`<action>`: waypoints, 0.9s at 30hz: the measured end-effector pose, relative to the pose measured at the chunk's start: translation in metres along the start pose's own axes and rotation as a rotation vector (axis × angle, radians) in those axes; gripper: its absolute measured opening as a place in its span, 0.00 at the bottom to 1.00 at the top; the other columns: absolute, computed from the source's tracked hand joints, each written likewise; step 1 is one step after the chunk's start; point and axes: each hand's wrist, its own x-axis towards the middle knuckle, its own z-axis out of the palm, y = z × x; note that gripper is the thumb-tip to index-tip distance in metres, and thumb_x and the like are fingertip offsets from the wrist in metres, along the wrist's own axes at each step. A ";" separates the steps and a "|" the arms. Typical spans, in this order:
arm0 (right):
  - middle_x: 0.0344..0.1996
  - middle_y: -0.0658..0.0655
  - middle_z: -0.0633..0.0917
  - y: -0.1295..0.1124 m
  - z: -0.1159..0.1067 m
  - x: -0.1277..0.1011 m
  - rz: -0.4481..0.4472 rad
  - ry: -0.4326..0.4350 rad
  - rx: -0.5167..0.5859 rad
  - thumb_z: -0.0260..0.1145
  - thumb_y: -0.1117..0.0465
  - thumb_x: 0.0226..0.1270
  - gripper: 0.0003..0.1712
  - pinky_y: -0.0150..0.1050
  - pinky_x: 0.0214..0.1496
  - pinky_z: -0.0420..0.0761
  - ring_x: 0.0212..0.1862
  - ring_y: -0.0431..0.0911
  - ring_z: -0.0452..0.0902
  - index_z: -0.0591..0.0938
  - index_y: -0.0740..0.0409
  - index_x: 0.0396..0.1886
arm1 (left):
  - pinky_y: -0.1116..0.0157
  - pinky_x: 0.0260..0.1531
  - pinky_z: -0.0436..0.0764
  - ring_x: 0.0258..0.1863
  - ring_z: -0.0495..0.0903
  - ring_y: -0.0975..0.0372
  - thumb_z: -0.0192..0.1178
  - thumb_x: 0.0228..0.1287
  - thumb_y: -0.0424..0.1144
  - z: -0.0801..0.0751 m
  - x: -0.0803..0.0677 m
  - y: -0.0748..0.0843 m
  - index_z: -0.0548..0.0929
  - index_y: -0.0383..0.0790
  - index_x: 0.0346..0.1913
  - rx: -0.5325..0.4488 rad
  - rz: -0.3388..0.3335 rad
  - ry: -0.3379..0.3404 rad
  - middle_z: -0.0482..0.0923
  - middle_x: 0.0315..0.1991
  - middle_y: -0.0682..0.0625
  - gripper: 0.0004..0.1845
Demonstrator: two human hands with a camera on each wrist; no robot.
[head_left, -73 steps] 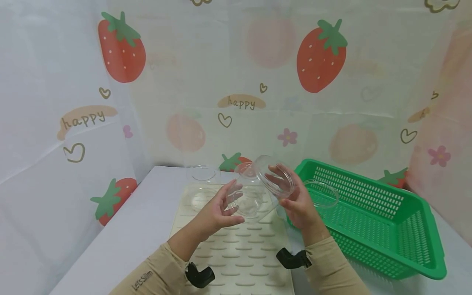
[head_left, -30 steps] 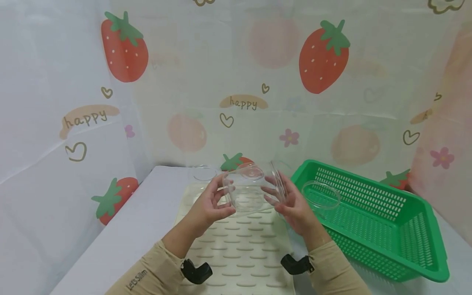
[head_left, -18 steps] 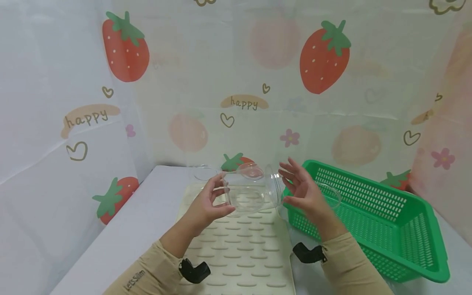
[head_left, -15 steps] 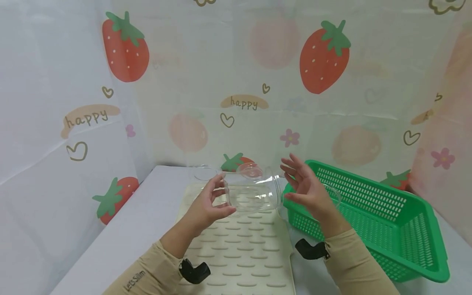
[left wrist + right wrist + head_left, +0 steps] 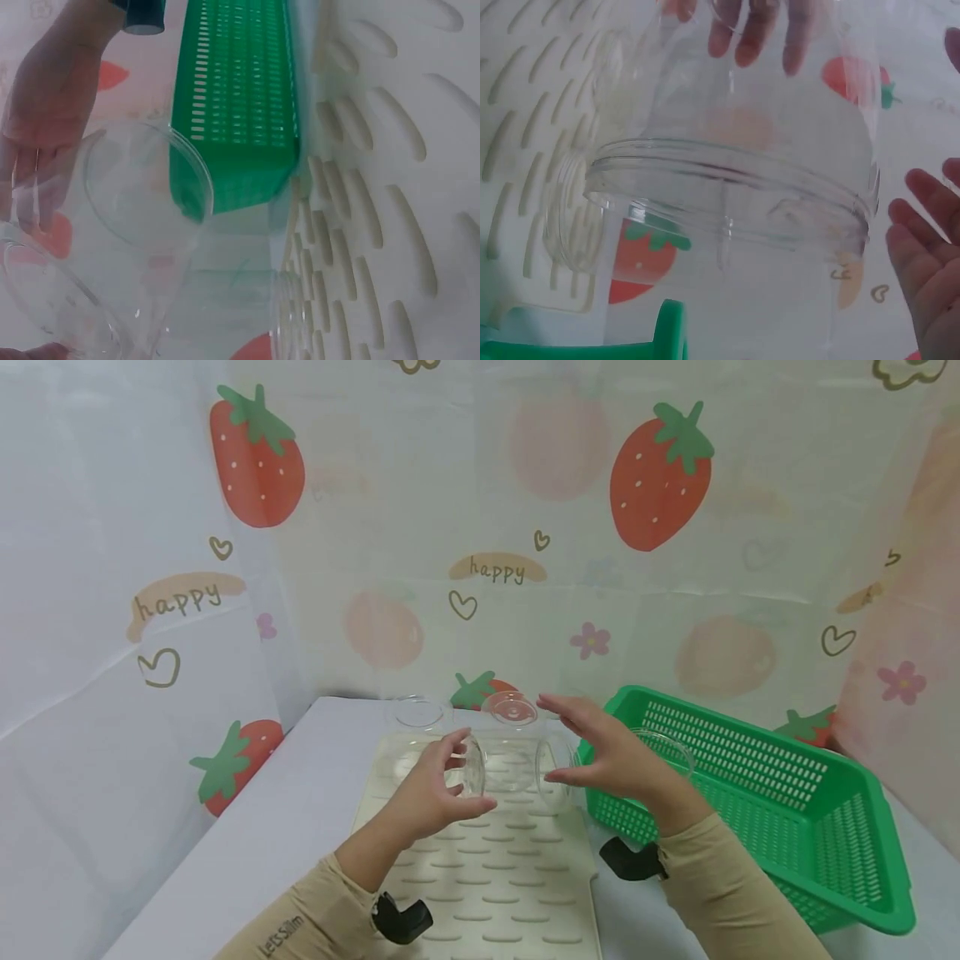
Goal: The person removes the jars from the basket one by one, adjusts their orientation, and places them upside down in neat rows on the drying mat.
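Note:
My left hand (image 5: 423, 789) grips the base end of a clear, see-through jar (image 5: 727, 180), which lies sideways in the air above the mat. In the head view the jar's mouth points right, towards my right hand (image 5: 611, 752). That hand has straight, spread fingers and thumb by the mouth end. The right wrist view shows its fingers (image 5: 930, 247) apart from the jar wall, while left fingertips show through the glassy side. More clear jars stand base-up behind, one on the left (image 5: 418, 712) and one in the middle (image 5: 512, 708); their outlines are faint.
A cream mat (image 5: 480, 877) with raised oval ridges lies on the white table (image 5: 247, 860). To the right stands a green perforated basket (image 5: 750, 810), with a clear round rim (image 5: 663, 752) showing at its left end. A strawberry-print sheet (image 5: 487, 485) hangs behind.
The jar has gone from tilted to lying sideways. My right hand has let go of its mouth end, drawn away to the right, then come back beside it. My left hand still holds the base.

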 end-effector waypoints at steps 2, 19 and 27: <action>0.64 0.54 0.66 -0.004 0.003 0.003 0.045 -0.045 -0.064 0.75 0.55 0.46 0.49 0.47 0.64 0.64 0.65 0.48 0.59 0.61 0.54 0.68 | 0.55 0.52 0.74 0.60 0.65 0.53 0.73 0.41 0.39 0.001 0.001 -0.001 0.56 0.45 0.69 0.019 0.003 0.000 0.60 0.60 0.43 0.51; 0.63 0.54 0.66 -0.014 0.027 0.012 0.160 -0.267 -0.405 0.76 0.46 0.40 0.56 0.46 0.60 0.70 0.64 0.50 0.60 0.60 0.52 0.69 | 0.59 0.50 0.76 0.56 0.66 0.56 0.74 0.39 0.45 0.004 0.000 -0.001 0.58 0.50 0.67 0.142 0.064 -0.015 0.61 0.58 0.46 0.50; 0.60 0.52 0.69 -0.013 0.031 0.010 0.194 -0.255 -0.441 0.76 0.42 0.38 0.56 0.45 0.58 0.72 0.62 0.47 0.63 0.61 0.48 0.68 | 0.59 0.51 0.76 0.58 0.65 0.54 0.74 0.39 0.45 0.005 -0.001 -0.003 0.56 0.47 0.68 0.164 0.092 -0.041 0.60 0.59 0.45 0.51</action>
